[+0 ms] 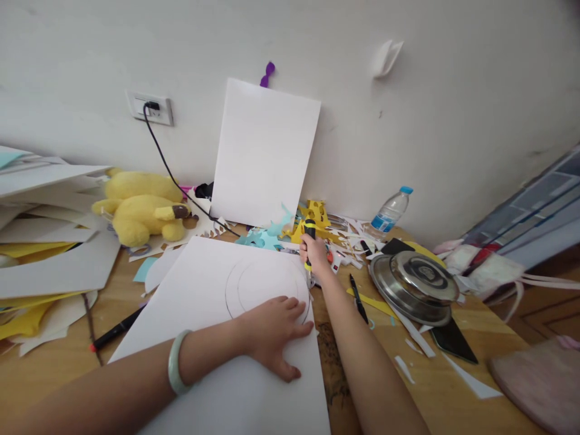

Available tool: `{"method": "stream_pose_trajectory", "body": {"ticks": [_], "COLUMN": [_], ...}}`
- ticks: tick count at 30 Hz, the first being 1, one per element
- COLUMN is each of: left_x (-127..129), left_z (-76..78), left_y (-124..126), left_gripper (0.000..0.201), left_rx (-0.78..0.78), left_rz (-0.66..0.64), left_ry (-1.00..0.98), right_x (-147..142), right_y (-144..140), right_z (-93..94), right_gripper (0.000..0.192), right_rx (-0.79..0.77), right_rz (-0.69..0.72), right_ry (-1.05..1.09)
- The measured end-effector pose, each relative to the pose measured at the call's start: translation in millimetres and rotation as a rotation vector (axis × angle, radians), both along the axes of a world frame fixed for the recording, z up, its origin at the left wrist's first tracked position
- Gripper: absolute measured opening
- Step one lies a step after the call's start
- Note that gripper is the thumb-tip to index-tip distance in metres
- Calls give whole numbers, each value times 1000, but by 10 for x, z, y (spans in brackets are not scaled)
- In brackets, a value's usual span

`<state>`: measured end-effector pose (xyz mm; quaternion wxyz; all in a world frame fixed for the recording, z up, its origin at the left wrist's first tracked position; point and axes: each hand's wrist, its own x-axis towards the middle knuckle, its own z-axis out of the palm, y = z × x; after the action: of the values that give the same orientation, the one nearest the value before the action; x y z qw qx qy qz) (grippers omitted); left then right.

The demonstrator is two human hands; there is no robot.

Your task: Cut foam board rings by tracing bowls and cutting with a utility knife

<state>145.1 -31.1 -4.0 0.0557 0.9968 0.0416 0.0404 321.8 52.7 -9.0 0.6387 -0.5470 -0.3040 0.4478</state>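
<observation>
A large white board (212,374) lies on the wooden table, with two pencilled circles (238,287), one inside the other, near its far end. My left hand (274,332) rests flat on it, fingers spread, partly covering the circles; a pale green bangle (176,362) is on that wrist. In my right hand (316,254) is an upright utility knife (310,228) with a black and yellow handle. Its metal tip points down at the board's right edge, beside the outer circle. Whether the blade touches the board I cannot tell.
A second white board (267,151) leans on the wall amid yellow and blue scraps. Right of my arm lie a black pen (357,299), a steel lid (414,287), a phone (454,341) and a tilted bottle (392,211). Left are a yellow plush toy (145,208) and a black marker (118,329).
</observation>
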Motion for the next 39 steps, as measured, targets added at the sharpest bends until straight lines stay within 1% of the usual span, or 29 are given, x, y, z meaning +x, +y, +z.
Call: {"method": "stream_pose_trajectory", "body": {"ticks": [3, 5, 8, 10, 13, 15, 18, 22, 25, 28, 32, 35, 37, 39], "left_x": [-1, 8, 39, 61, 67, 47, 6, -3, 19, -5, -182, -382, -492, -545], "left_z": [-9, -24, -48, -63, -85, -102, -126, -127, -85, -10, 119, 209, 262, 306], "left_y": [-1, -19, -93, -170, -293, -361, -436, -512, -518, -441, -287, -265, -311, -375], "left_gripper": [77, 72, 61, 63, 69, 67, 63, 60, 57, 52, 42, 30, 23, 18], "left_rx": [18, 49, 117, 132, 86, 30, -37, -18, 46, 106, 152, 137, 102, 49], "left_rz": [-6, 1, 48, 75, 128, 163, 155, 135, 85, 32, -20, -82, -137, -178], "left_ry": [-12, -20, -17, -15, -3, 15, 15, -5, 17, 30, 3, 9, 37, 83], "right_x": [1, -2, -9, -12, -15, -19, -25, -28, -25, -11, -2, -40, -82, -119], "right_y": [8, 11, 0, -18, -57, -90, -157, -256, -297, -290, -287, -370, -458, -544], "right_z": [-15, -26, -28, -17, 12, 35, 62, 74, 74, 95, 155, 163, 136, 97], "right_gripper": [22, 22, 21, 22, 22, 23, 23, 21, 21, 21, 21, 20, 20, 20], "right_rx": [0, 5, 17, 24, 43, 58, 78, 107, 120, 131, 156, 158, 145, 125], "right_rz": [5, 0, -29, -51, -78, -99, -133, -169, -181, -224, -321, -363, -371, -368], "right_ry": [-2, -10, -24, -30, -39, -46, -56, -61, -65, -67, -62, -53, -43, -35]}}
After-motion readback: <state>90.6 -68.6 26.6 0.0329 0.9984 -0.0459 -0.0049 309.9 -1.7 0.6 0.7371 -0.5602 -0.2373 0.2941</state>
